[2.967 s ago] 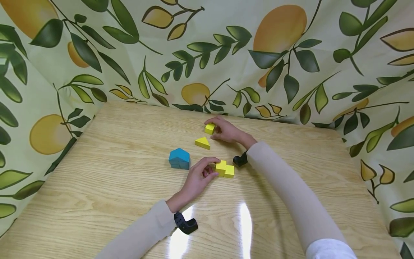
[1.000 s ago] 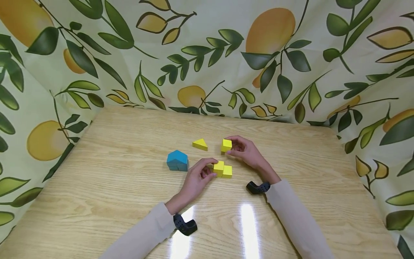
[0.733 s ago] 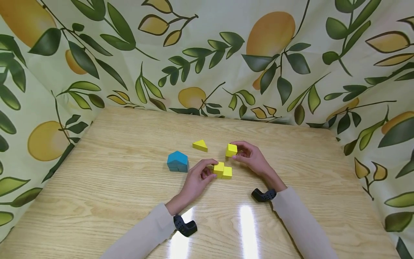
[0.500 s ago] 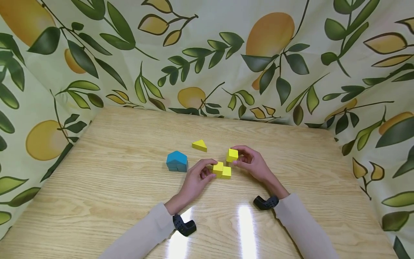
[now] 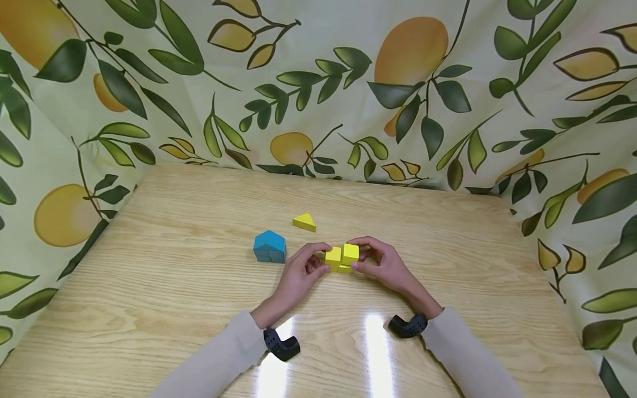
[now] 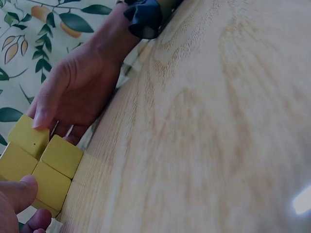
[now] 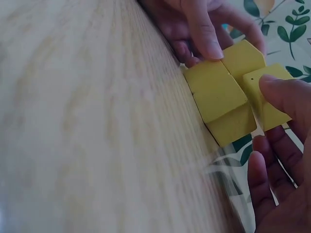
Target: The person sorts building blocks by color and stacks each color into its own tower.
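Observation:
My left hand (image 5: 293, 279) holds a small stack of yellow cubes from the left, its thumb and a finger at the upper cube (image 5: 332, 258). Beside that stack's base lies another yellow cube (image 5: 345, 268). Close over it, my right hand (image 5: 388, 268) pinches a yellow cube (image 5: 350, 252) between thumb and fingers. In the right wrist view this pinched cube (image 7: 269, 94) is slightly tilted, with a narrow gap under part of it. The left wrist view shows the lower right cube (image 6: 63, 156) below the pinched cube (image 6: 30, 135).
A yellow triangular block (image 5: 304, 222) lies behind the cubes. To the left stands a blue house shape (image 5: 270, 246) of fitted blocks, with a pointed top. The wooden table (image 5: 199, 221) ends at a fabric backdrop (image 5: 298, 83) printed with fruit and leaves.
My right hand has brought its yellow cube from the back of the table toward me, to just over the lower right cube. My left hand has stayed at its stack.

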### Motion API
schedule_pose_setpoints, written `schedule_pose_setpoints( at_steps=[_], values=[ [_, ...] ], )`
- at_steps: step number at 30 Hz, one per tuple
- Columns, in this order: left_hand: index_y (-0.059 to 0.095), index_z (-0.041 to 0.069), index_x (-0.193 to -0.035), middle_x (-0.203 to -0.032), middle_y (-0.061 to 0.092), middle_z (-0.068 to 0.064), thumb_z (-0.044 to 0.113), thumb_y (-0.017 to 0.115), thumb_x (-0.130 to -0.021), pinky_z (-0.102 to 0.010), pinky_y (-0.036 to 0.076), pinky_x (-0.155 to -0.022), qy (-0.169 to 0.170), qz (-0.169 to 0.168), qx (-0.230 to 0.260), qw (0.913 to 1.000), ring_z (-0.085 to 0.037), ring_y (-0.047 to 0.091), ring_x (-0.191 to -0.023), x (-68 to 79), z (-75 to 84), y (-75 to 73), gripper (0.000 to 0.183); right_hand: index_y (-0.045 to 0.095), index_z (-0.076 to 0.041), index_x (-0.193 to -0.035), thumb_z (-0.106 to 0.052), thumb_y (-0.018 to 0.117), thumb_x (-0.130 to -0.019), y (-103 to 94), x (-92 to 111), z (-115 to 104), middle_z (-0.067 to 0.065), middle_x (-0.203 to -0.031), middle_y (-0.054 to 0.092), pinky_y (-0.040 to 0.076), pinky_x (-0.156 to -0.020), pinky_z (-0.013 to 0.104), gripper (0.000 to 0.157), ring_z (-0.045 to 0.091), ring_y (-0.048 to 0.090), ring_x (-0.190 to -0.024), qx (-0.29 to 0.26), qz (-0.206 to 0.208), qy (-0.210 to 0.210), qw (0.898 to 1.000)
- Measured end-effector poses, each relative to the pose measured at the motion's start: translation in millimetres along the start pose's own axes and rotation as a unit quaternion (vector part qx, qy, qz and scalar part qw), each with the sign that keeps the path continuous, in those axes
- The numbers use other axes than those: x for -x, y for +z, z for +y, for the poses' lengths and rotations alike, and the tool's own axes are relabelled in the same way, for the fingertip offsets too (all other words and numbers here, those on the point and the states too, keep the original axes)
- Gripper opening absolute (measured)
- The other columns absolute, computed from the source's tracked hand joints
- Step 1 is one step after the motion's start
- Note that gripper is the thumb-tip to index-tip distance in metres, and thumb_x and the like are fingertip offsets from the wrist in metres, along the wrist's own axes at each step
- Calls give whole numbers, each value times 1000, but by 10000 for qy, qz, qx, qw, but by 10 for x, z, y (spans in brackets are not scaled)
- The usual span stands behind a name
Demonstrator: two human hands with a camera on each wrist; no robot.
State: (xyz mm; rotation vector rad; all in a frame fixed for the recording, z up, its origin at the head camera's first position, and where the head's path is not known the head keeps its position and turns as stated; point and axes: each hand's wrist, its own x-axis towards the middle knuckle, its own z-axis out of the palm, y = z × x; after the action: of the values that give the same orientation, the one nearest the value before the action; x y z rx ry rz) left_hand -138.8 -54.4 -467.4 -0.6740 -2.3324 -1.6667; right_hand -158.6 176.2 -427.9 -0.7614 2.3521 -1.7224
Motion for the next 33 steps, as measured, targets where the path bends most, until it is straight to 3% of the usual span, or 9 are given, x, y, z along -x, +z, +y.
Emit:
schedule_pose_setpoints(
  at_steps=[19,33],
  values=[
    [60,16,-119,-95,61,-5,-1,73,-81,-23,43,-58,-80,26,-43,10000,-15,52,-71,-11,-16,11,43,61,-1,-120,2,74,-81,-3,-2,16,10,-115,61,48,-80,39,41,29,56,-91,132,-210,-81,9997],
    [60,15,-119,-91,60,-3,-2,74,-81,-25,44,-59,-104,73,-20,9999,-16,53,-71,-15,4,16,45,60,-1,-120,2,73,-82,-5,1,8,11,-115,61,49,-79,32,41,29,56,-91,134,-267,-119,9995]
  ],
)
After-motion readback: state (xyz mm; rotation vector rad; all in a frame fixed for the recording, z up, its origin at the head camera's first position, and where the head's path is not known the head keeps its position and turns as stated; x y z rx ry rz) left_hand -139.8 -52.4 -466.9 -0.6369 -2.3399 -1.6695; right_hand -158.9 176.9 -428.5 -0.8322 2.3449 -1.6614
